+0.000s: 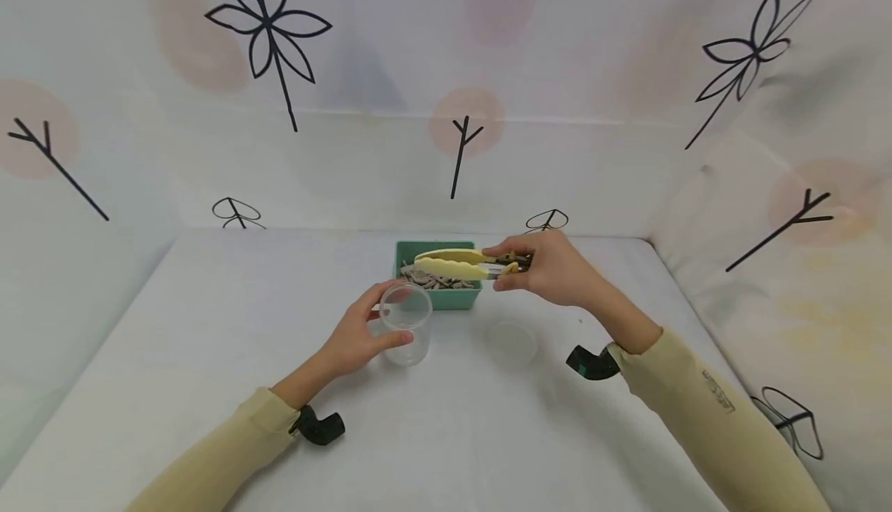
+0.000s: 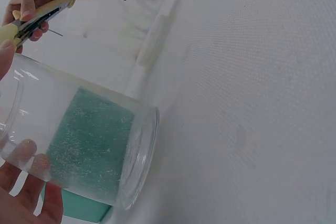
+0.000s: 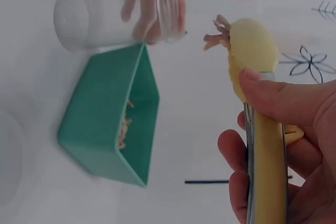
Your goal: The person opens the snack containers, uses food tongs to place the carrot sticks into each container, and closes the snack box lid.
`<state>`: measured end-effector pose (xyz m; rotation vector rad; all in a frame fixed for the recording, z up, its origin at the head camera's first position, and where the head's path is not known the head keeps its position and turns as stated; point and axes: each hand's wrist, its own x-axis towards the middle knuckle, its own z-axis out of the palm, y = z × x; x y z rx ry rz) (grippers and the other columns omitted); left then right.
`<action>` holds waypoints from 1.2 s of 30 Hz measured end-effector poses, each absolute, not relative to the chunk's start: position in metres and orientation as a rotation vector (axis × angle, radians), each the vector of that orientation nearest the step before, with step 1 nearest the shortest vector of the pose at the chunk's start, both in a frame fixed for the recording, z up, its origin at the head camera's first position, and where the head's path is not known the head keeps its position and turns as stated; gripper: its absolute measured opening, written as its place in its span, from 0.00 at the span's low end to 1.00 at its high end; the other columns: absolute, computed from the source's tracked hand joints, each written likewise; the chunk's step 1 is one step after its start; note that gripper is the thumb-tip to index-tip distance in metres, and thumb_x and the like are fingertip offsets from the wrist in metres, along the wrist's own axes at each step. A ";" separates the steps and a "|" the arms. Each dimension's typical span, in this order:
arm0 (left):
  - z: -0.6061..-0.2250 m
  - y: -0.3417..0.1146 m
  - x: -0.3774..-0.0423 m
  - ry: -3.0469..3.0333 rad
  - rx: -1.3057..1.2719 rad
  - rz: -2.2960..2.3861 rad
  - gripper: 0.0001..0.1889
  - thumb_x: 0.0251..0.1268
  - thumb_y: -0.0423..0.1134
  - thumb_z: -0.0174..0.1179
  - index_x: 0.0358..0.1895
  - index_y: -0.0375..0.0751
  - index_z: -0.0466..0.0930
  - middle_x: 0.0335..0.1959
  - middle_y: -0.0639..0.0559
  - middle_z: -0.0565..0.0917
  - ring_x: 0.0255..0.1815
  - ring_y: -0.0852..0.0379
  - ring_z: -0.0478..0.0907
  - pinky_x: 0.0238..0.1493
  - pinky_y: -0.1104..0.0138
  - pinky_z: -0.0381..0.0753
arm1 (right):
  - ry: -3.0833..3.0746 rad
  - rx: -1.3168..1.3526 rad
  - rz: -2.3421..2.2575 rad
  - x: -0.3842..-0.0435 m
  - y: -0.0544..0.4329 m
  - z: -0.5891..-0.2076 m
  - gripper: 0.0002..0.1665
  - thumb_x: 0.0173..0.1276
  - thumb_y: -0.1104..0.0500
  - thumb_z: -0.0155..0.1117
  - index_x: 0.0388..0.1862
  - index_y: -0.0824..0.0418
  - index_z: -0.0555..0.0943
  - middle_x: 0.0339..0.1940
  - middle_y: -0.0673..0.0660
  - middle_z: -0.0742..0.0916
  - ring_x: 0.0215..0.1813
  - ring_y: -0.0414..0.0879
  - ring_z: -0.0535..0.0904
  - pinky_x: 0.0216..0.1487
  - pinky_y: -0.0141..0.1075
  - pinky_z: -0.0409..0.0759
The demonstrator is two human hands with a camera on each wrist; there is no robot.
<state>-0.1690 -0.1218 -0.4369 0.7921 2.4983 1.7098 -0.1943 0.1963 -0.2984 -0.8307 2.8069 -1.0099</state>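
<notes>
My left hand (image 1: 360, 334) grips a clear plastic jar (image 1: 407, 334) by its sides, thumb in front and fingers behind. No contents show inside it. My right hand (image 1: 554, 268) holds yellow-tipped tongs (image 1: 453, 264) level above a green box (image 1: 446, 300). In the right wrist view, the tongs' tips pinch a few brownish dried strips (image 3: 219, 34), whose ends stick out. More greyish-brown dried pieces (image 1: 439, 280) lie in the box. The jar stands just in front of the box's left corner, its mouth uncovered.
A clear round lid (image 1: 512, 343) lies flat on the white table (image 1: 446, 434), right of the jar. Behind the table hangs a pale cloth (image 1: 390, 163) printed with plant outlines. Dark curved pieces (image 1: 320, 425) are fixed at both sleeve cuffs.
</notes>
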 end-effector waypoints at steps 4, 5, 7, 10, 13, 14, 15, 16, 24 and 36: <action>-0.437 -0.123 -0.168 2.498 0.793 1.699 0.41 0.58 0.42 0.74 0.74 0.50 0.63 0.67 0.49 0.72 0.67 0.47 0.68 0.61 0.45 0.72 | 2.748 -0.914 -1.034 -0.185 0.191 -0.303 0.24 0.55 0.58 0.80 0.53 0.54 0.87 0.28 0.46 0.86 0.24 0.44 0.71 0.23 0.33 0.69; -0.437 -0.123 -0.168 2.499 0.789 1.692 0.41 0.58 0.43 0.74 0.74 0.49 0.63 0.68 0.49 0.72 0.68 0.47 0.68 0.61 0.45 0.72 | 2.734 -0.934 -1.032 -0.184 0.189 -0.304 0.24 0.55 0.58 0.80 0.53 0.54 0.87 0.29 0.46 0.86 0.23 0.44 0.70 0.23 0.33 0.68; -0.437 -0.123 -0.168 2.498 0.786 1.683 0.41 0.59 0.44 0.73 0.75 0.48 0.62 0.70 0.48 0.70 0.69 0.47 0.67 0.62 0.46 0.72 | 2.712 -0.954 -1.016 -0.182 0.186 -0.308 0.24 0.56 0.57 0.80 0.53 0.53 0.87 0.32 0.46 0.87 0.23 0.43 0.70 0.23 0.33 0.68; -0.437 -0.123 -0.168 2.492 0.784 1.682 0.42 0.59 0.44 0.73 0.75 0.48 0.61 0.71 0.48 0.69 0.69 0.47 0.67 0.62 0.46 0.71 | 2.687 -0.971 -0.989 -0.181 0.182 -0.314 0.25 0.57 0.56 0.80 0.55 0.53 0.86 0.40 0.46 0.88 0.23 0.42 0.70 0.25 0.34 0.69; -0.437 -0.123 -0.169 2.478 0.793 1.695 0.41 0.59 0.42 0.73 0.75 0.48 0.62 0.70 0.50 0.70 0.69 0.49 0.67 0.62 0.46 0.71 | 2.678 -0.979 -0.966 -0.182 0.179 -0.318 0.26 0.56 0.56 0.80 0.55 0.54 0.86 0.42 0.47 0.88 0.24 0.41 0.71 0.26 0.33 0.70; -0.437 -0.123 -0.169 2.476 0.798 1.699 0.41 0.59 0.41 0.73 0.75 0.47 0.62 0.70 0.50 0.70 0.69 0.49 0.67 0.62 0.45 0.71 | 2.675 -0.980 -0.961 -0.182 0.178 -0.319 0.26 0.56 0.57 0.80 0.55 0.54 0.86 0.43 0.48 0.88 0.24 0.41 0.71 0.26 0.33 0.70; -0.437 -0.123 -0.169 2.473 0.801 1.704 0.41 0.59 0.41 0.73 0.75 0.48 0.62 0.70 0.51 0.70 0.69 0.49 0.67 0.62 0.45 0.71 | 2.676 -0.980 -0.953 -0.182 0.178 -0.320 0.26 0.56 0.57 0.80 0.55 0.54 0.86 0.43 0.48 0.88 0.25 0.41 0.71 0.26 0.33 0.70; -0.437 -0.123 -0.169 2.470 0.804 1.707 0.41 0.59 0.41 0.73 0.75 0.48 0.62 0.69 0.51 0.70 0.69 0.49 0.67 0.62 0.45 0.71 | 2.678 -0.982 -0.947 -0.182 0.177 -0.321 0.26 0.56 0.57 0.80 0.55 0.54 0.86 0.44 0.48 0.88 0.25 0.41 0.72 0.26 0.33 0.71; -0.436 -0.123 -0.168 2.475 0.793 1.705 0.41 0.59 0.41 0.73 0.75 0.48 0.62 0.67 0.49 0.73 0.68 0.49 0.68 0.62 0.45 0.71 | 2.684 -0.990 -0.920 -0.180 0.177 -0.322 0.29 0.54 0.58 0.81 0.57 0.55 0.85 0.45 0.50 0.88 0.25 0.40 0.75 0.26 0.33 0.74; -0.436 -0.123 -0.167 2.486 0.836 1.698 0.42 0.61 0.40 0.72 0.76 0.52 0.59 0.70 0.50 0.70 0.70 0.49 0.65 0.62 0.45 0.71 | 2.801 -0.798 -0.970 -0.195 0.190 -0.327 0.42 0.56 0.56 0.80 0.70 0.56 0.75 0.55 0.55 0.85 0.40 0.46 0.79 0.40 0.42 0.79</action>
